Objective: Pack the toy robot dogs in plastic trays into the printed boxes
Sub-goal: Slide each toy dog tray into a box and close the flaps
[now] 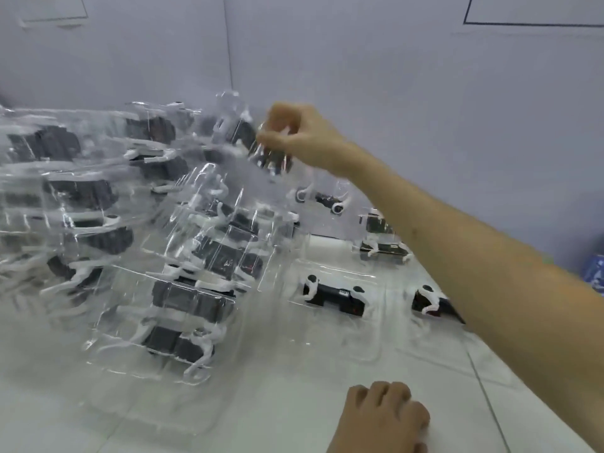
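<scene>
Topping the pile (pixel 130 223), a tray (pixel 281 179) with its dog (pixel 273 160) is pinched between the right hand's (pixel 300 135) fingertips. Single trays (pixel 333 295) lie beside it on the table (pixel 294 403). The left hand (pixel 382 416) rests there, loosely curled and empty. No boxes show, so packing looks barely begun.

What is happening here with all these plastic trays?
A person faces a pile of clear trays, each holding a black-and-white toy robot dog. The right hand pinches one tray at the top of the pile. The left hand rests on the table. A few single trays lie nearby.
</scene>
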